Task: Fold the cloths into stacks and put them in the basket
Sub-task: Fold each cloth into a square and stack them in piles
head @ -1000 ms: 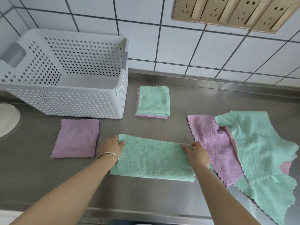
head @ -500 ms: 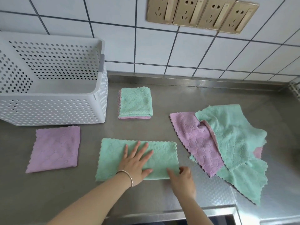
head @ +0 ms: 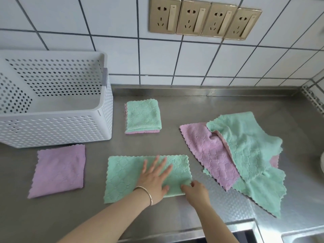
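A green cloth, folded into a long strip, lies on the steel counter in front of me. My left hand presses flat on its middle with fingers spread. My right hand pinches the strip's near right corner. A folded purple cloth lies to the left. A small folded stack, green on top of purple, sits beside the white perforated basket, whose visible inside holds nothing. A loose pile of purple and green cloths lies at the right.
The tiled wall with several gold sockets rises behind the counter. The counter's front edge runs just below my arms. A sink rim shows at the bottom right, and a white object at the right edge.
My left hand has moved from the strip's left end to its middle and flattened. My right hand has slid from the far right corner to the near right corner. The view has shifted right.
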Available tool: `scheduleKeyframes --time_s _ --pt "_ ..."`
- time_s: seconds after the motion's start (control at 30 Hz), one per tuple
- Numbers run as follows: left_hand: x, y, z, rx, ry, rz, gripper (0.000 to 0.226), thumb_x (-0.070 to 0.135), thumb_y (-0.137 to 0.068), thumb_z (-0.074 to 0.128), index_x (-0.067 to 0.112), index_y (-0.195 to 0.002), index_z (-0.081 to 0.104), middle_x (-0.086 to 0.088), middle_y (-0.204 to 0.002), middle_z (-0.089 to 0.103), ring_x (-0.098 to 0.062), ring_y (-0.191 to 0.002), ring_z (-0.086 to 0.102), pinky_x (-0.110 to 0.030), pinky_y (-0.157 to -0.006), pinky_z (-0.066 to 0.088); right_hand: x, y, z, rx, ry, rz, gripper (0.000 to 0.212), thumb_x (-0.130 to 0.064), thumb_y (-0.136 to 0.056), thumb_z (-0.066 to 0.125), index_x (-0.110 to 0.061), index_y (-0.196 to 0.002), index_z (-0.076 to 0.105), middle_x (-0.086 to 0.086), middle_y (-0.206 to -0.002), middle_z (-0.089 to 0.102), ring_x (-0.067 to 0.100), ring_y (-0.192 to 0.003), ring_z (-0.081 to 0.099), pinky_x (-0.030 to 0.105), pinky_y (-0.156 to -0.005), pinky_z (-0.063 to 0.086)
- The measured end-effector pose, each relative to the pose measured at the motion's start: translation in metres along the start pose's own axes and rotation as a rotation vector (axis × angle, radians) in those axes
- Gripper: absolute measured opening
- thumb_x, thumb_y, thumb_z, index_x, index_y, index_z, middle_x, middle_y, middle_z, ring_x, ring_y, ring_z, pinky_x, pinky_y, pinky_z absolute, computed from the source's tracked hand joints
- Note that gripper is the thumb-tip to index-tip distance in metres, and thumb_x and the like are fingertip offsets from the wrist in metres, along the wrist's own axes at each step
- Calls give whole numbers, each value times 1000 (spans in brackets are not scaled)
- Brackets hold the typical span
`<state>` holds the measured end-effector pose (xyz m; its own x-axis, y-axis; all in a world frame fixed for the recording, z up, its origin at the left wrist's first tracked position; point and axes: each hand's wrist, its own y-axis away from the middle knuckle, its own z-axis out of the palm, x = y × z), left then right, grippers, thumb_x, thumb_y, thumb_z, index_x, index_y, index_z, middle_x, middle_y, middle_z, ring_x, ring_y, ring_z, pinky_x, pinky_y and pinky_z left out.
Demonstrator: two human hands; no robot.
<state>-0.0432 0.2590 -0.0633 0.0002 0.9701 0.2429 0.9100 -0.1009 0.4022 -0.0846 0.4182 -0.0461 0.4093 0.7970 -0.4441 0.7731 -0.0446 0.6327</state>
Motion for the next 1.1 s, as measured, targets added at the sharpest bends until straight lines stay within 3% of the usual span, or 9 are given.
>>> scheduleKeyframes --time_s 0.1,0.27,0.4,0.47,0.53,0.77,0.83,0.9,1.1 --pt "15 -1 4 -49 64 172 56 36 -98 25 29 -148 0 10 -157 -11 -17 -144 -17 -46 -116 -11 -3 8 8 76 -139 -77 19 -15 -81 56 -12 -66 45 4 -67 49 24 -70 45 32 -59 32" --pt "24 4 -23 216 934 -245 44 33 -98 35 18 -139 41 -1 -149 37 -14 -140 30 -25 -114 18 -11 23 17 248 -217 -331 24 -8 -78 62 -18 -66 44 1 -75 47 23 -69 45 27 -61 29" --pt "9 15 -56 206 1077 -405 40 56 -82 45 28 -93 71 -2 -94 72 -21 -96 63 -32 -88 43 -27 35 34 371 -134 -738 8 -21 -72 57 -18 -72 49 -2 -90 55 9 -73 50 14 -61 33" --pt "-1 20 -63 209 1136 -440 39 56 -73 51 25 -53 63 9 -48 57 -16 -61 53 -29 -66 42 -37 39 46 365 -21 -887 14 -19 -66 56 -17 -77 48 1 -97 58 15 -78 56 18 -61 40" --pt "-16 26 -62 234 1146 -509 47 46 -80 59 18 -44 50 6 -39 45 -14 -52 44 -24 -53 34 -48 44 61 326 100 -1049 29 -10 -57 60 -18 -82 48 1 -98 59 18 -82 55 23 -63 46" --pt "-69 47 -41 302 1157 -697 30 19 -93 48 12 -65 56 -9 -79 58 -23 -79 51 -27 -71 34 -57 51 90 177 235 -1381 31 -14 -62 63 -13 -93 56 3 -122 53 20 -113 51 29 -90 49" --pt "-86 49 -27 309 1189 -717 25 21 -94 47 6 -98 66 -10 -106 65 -26 -100 59 -30 -90 43 -54 49 93 193 320 -1346 50 -23 -61 64 -18 -109 53 4 -132 52 20 -124 44 31 -100 45" --pt "-99 52 -13 280 1167 -741 35 24 -93 46 12 -125 56 -8 -129 59 -27 -120 54 -37 -105 39 -52 45 96 202 466 -1282 70 -30 -56 66 -20 -123 49 5 -139 49 20 -131 36 36 -103 41" --pt "-104 58 -5 373 1159 -739 53 6 -91 40 23 -141 36 -3 -145 43 -23 -132 42 -29 -108 31 -43 32 104 150 730 -1110 89 -44 -47 68 -22 -130 49 -2 -141 48 17 -131 36 37 -98 47"
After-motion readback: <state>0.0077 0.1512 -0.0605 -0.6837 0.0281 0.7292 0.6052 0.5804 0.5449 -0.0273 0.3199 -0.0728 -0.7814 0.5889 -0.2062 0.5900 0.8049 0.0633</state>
